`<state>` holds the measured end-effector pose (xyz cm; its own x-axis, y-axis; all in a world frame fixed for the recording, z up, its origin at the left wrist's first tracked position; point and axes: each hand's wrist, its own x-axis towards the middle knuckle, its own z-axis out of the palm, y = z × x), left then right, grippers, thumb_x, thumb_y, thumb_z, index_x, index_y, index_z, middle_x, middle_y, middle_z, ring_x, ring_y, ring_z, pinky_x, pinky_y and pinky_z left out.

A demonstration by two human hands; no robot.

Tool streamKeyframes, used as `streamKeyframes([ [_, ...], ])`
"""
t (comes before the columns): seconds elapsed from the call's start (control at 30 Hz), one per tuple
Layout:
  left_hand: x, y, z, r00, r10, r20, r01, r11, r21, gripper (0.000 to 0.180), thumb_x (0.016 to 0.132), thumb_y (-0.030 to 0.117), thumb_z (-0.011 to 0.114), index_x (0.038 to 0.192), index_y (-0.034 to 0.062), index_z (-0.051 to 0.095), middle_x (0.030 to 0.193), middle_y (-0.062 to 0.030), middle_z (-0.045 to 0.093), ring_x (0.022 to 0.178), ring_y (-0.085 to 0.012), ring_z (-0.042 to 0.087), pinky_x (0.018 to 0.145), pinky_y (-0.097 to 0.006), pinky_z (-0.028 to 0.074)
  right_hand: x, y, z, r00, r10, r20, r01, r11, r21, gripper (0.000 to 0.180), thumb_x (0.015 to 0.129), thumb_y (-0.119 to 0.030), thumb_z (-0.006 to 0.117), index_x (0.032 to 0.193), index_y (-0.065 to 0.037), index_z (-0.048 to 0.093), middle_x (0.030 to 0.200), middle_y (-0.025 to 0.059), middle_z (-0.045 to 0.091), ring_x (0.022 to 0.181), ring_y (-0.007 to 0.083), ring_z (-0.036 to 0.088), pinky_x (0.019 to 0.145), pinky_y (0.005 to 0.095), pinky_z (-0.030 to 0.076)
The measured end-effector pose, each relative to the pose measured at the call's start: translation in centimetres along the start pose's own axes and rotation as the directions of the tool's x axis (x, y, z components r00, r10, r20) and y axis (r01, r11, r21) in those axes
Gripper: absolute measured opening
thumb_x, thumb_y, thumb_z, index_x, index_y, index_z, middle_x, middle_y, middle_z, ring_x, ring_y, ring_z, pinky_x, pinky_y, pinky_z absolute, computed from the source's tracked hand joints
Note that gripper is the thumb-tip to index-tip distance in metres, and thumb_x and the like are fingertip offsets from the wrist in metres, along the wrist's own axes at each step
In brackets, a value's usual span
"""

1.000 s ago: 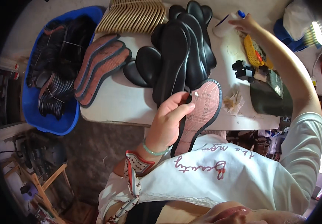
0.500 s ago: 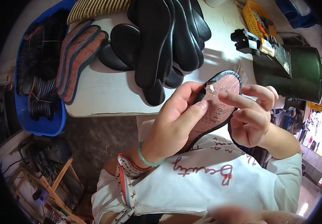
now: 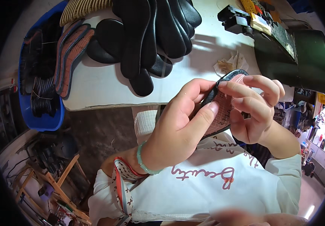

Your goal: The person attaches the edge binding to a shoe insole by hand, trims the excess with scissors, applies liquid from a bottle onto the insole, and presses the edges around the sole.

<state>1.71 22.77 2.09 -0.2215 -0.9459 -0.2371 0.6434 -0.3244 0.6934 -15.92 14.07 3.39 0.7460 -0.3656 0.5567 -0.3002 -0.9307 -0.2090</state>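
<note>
My left hand is closed on a shoe insole, its thumb across the pinkish, grid-lined face with dark marks. Black leather is folded over the insole's edge. The insole is tilted in front of my chest, so its face shows only in part. My right hand is at the insole's other side, fingers bent and apart. One of its fingertips touches the black rim near my left fingertips. The lower part of the insole is hidden behind my hands.
Several black padded insoles lie piled on the white table. Pinkish insoles overlap at its left edge, beside a blue bin of dark bundles. Crumpled paper, a black device and a dark green container are to the right.
The insole has turned more edge-on to me. My right fingertip has moved from over its face to the black rim, close to my left fingers. The view has shifted slightly.
</note>
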Motion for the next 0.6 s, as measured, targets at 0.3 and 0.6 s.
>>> streamKeyframes([
  [0.3,0.3,-0.5,2.2,1.0,-0.024,-0.004,0.024,1.0,0.009,0.032,0.101,0.006,0.041,0.131,-0.0036,0.039,0.119,-0.0124,0.059,0.112,-0.0137,0.056,0.096,-0.029,0.047,-1.8,-0.2,-1.6,0.994,0.1,-0.042,-0.102,0.993,-0.05,0.042,0.061,-0.007,0.063,0.102,-0.012,0.057,0.104,-0.0004,0.07,0.096,0.0205,0.051,0.083,0.0363,0.024],
  [0.6,-0.1,-0.9,4.3,0.996,-0.072,-0.047,0.075,0.995,0.067,0.033,0.1,0.006,0.043,0.131,-0.0038,0.039,0.12,-0.0151,0.059,0.109,-0.0159,0.06,0.094,-0.03,0.049,-4.5,-1.0,-2.9,0.977,0.164,-0.134,-0.162,0.986,0.028,0.037,0.06,-0.003,0.064,0.095,-0.012,0.059,0.108,-0.0022,0.07,0.092,0.0172,0.051,0.083,0.0344,0.025],
])
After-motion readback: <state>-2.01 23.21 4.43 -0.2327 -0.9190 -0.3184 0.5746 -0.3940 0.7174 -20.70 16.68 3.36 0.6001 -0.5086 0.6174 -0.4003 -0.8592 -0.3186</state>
